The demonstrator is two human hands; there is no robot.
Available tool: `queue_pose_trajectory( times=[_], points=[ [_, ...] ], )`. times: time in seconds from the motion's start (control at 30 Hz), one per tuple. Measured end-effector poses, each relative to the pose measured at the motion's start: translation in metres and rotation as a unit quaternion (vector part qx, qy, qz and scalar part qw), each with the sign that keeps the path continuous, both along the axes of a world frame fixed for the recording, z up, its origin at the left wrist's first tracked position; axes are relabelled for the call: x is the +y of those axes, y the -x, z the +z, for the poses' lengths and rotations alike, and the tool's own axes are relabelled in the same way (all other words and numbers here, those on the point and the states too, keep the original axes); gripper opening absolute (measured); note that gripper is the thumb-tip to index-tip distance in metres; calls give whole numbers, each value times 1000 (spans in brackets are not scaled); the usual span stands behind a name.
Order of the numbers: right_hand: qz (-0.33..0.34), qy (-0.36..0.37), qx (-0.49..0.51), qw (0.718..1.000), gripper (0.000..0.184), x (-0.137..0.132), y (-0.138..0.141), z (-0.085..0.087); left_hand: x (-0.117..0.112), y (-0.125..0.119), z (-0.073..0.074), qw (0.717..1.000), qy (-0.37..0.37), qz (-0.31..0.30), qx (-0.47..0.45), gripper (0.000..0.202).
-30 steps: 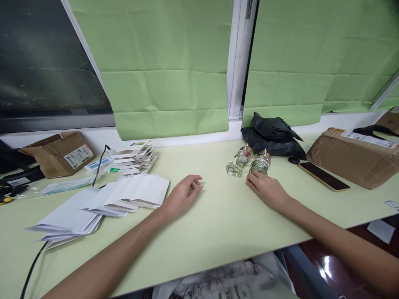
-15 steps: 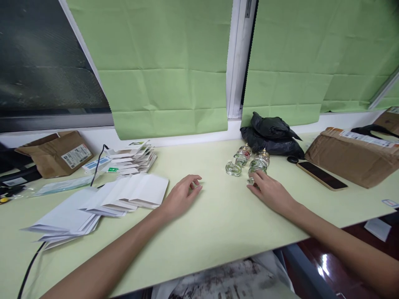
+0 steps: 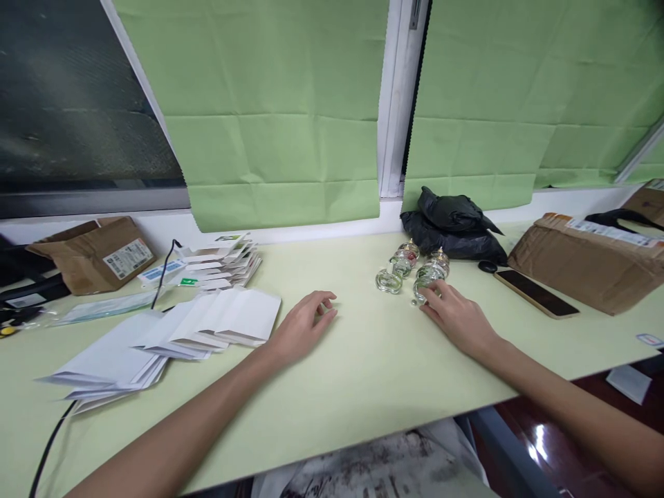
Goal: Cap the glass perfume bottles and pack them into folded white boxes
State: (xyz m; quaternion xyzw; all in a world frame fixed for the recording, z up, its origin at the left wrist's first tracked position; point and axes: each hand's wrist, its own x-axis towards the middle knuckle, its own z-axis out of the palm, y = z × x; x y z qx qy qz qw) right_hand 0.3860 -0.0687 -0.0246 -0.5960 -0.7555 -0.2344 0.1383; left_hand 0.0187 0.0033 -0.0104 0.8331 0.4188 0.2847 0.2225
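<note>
My right hand (image 3: pixel 457 317) rests on the pale green table (image 3: pixel 363 360), its fingertips touching the nearest of several small clear glass bottles (image 3: pixel 428 275) lying in a cluster. Its fingers curl loosely against that bottle without wrapping it. A second glass bottle (image 3: pixel 390 280) lies just left of it. My left hand (image 3: pixel 303 326) lies on the table near the middle, fingers loosely curled and apart, holding nothing. A fanned stack of white envelopes (image 3: pixel 218 319) sits just left of my left hand.
More white envelopes (image 3: pixel 108 363) and printed cards (image 3: pixel 218 263) lie at the left, with a black cable (image 3: pixel 163 277) and a brown parcel (image 3: pixel 104 256). A black plastic bag (image 3: pixel 451 221), a phone (image 3: pixel 535 293) and a brown box (image 3: pixel 591 259) are at the right.
My right hand has shifted slightly right and forward, its fingertips now against the nearest glass bottle. My left hand has not moved.
</note>
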Motion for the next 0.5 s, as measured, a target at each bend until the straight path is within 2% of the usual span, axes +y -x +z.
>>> queue_pose_trajectory(
  times=[0.2,0.5],
  points=[
    [100,7,-101,990,23,5,6,9,1,0,-2,1000,-7,-5,-5,32],
    [77,-11,-107,991,21,11,2,9,2,1,-3,1000,-3,-8,0,30]
  ],
)
